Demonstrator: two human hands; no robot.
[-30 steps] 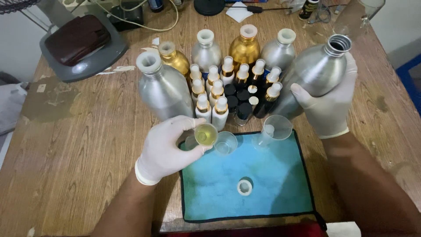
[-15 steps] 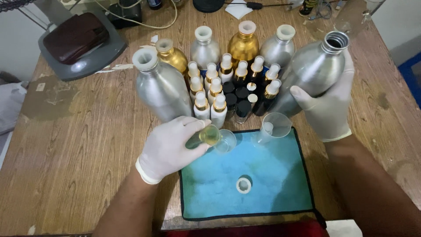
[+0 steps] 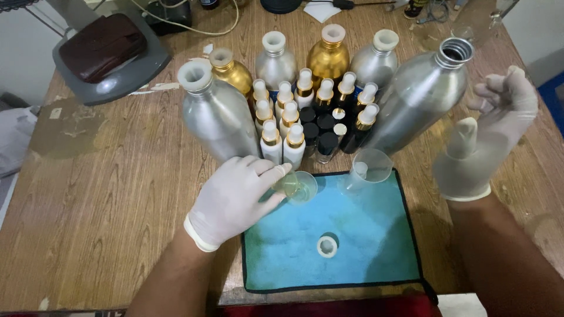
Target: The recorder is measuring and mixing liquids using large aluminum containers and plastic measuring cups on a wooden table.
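While your forearms frame the scene from below, nearest you lies a teal microfibre cloth with a black hem [image 3: 364, 258], and on it a small white plastic cap [image 3: 327, 246] sits alone, apart from everything else. Just past that, at the cloth's far left edge, your left hand [image 3: 235, 199] in its white glove grips a small clear glass beaker holding yellowish liquid [image 3: 296, 186], tipped over on its side with its mouth turned toward you; thin and rigid, it will likely be light but breakable and slick under latex, so I judge the safest hold is around the wall below the rim, fingers spread rather than pinched. Beside it stands an empty clear plastic measuring beaker [image 3: 370, 170], upright, untouched. Your right hand [image 3: 487, 141], also gloved, hangs open in the air with fingers loosely curled, grasping nothing, just beside the large tilted silver aluminium bottle with an open threaded neck [image 3: 420, 97], which leans on its neighbours; I cannot tell whether the glove touches it. Smooth metal of that bulk is probably heavy if full and wants a whole-palm grip at mid-body. Farther back cluster small spray vials with white and gold collars [image 3: 305, 117], then silver and gold capped bottles [image 3: 329, 58], and a grey tray with a brown pouch [image 3: 106, 53] far left.
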